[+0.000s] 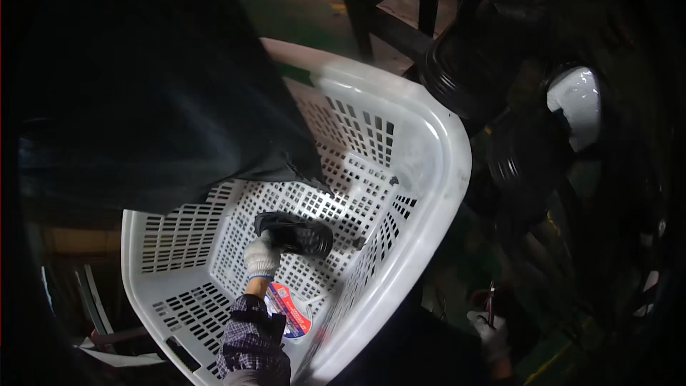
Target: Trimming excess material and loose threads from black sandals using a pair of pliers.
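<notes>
My left hand, in a white knit glove with a plaid sleeve behind it, reaches down into a white plastic basket. Its fingers are closed on one end of a black ribbed rubber piece that is over the basket floor. Beneath my wrist is a red, white and blue printed piece, partly covered by the sleeve. Outside the basket, at the lower right, my right hand, gloved too, grips a slim pointed tool. Dim light hides the tool's exact kind.
A large dark sheet hangs over the basket's left and far side. Dark metal legs stand beyond the rim. On the right are black ribbed pieces and a shiny white object. Pale strips lie at lower left.
</notes>
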`<state>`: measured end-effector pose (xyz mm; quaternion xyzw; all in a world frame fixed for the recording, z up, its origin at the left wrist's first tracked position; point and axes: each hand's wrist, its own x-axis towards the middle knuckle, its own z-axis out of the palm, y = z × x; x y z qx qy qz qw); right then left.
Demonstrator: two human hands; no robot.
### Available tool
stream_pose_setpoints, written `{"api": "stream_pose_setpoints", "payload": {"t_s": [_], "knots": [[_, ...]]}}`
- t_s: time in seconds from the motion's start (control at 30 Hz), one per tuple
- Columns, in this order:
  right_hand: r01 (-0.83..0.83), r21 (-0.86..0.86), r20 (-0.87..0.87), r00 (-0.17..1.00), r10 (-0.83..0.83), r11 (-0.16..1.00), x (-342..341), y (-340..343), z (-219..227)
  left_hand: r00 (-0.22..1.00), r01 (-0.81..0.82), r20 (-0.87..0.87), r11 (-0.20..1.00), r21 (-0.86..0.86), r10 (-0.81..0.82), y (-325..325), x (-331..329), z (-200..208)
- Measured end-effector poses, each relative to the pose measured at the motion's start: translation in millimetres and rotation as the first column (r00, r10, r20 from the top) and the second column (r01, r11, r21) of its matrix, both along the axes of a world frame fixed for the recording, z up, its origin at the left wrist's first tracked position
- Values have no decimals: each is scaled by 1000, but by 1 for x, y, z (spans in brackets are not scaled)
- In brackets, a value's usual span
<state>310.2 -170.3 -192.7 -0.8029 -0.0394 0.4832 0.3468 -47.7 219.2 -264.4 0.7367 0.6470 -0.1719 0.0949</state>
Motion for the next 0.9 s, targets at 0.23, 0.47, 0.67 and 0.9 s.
{"api": "stream_pose_setpoints", "payload": {"t_s": [0.23,0.47,0.67,0.9], "knots": [[-170,494,87,985,146,853,-11,28,67,934,277,-8,709,648,-358,-106,-19,206],[-644,614,659,736,151,457,-39,70,205,693,556,-230,303,774,-683,-195,69,370],[-411,669,468,880,78,620,-62,20,177,209,663,-285,-79,745,-935,-265,145,349],[775,390,-919,359,162,496,-36,-71,96,-64,686,303,179,705,-951,-318,174,281]]}}
